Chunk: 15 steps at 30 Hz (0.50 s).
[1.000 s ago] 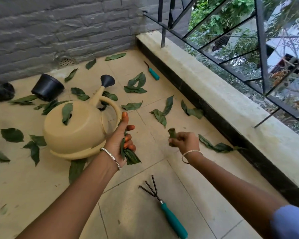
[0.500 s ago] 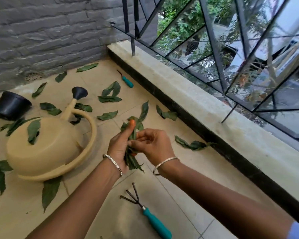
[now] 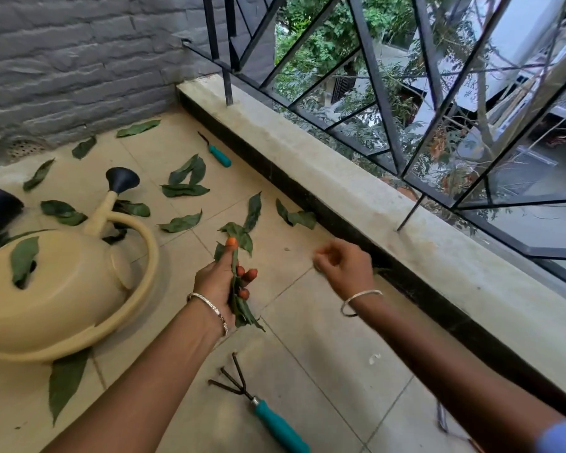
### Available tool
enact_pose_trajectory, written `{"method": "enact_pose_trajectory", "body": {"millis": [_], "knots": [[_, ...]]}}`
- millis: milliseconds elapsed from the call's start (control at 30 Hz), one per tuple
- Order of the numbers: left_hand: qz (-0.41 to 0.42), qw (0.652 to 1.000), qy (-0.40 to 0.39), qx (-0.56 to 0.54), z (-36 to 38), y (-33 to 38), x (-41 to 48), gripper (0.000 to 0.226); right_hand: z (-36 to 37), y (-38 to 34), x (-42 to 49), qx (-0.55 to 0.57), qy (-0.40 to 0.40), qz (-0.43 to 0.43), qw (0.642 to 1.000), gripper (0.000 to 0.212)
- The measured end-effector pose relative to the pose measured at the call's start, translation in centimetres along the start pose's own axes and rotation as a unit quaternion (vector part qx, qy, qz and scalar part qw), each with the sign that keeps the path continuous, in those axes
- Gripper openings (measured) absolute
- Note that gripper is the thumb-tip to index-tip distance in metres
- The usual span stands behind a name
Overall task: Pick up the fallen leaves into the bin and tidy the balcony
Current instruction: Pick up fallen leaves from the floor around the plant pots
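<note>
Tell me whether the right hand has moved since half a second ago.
Yes. The right hand has left the leaf bundle in the left hand and swung right, toward the ledge.

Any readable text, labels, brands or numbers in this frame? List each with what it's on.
White board beyond the black metal railing: dark lettering, too blurred to read.
Beige plastic watering can: no label visible.
Teal-handled three-prong hand rake: no marking visible.
Small teal-handled tool by the ledge: no marking visible.
</note>
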<state>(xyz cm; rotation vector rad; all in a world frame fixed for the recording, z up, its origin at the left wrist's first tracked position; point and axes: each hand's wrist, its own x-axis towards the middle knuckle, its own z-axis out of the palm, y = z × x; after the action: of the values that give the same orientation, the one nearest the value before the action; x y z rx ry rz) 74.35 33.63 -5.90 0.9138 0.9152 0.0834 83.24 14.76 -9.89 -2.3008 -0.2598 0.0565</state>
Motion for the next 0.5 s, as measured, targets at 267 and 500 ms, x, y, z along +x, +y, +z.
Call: {"method": "enact_pose_trajectory", "body": {"millis": [267, 500], "knots": [[-0.008, 0.997, -0.062, 0.036, 0.7, -0.2, -0.1, 0.04, 0.6, 12.9, 4.1, -0.416, -0.184, -0.04, 0.89, 0.059], [0.005, 0.995, -0.088, 0.047, -0.3, 0.2, -0.3, 0.034, 1.9, 14.2, 2.6, -0.34, -0.117, -0.035, 0.932, 0.013]]}}
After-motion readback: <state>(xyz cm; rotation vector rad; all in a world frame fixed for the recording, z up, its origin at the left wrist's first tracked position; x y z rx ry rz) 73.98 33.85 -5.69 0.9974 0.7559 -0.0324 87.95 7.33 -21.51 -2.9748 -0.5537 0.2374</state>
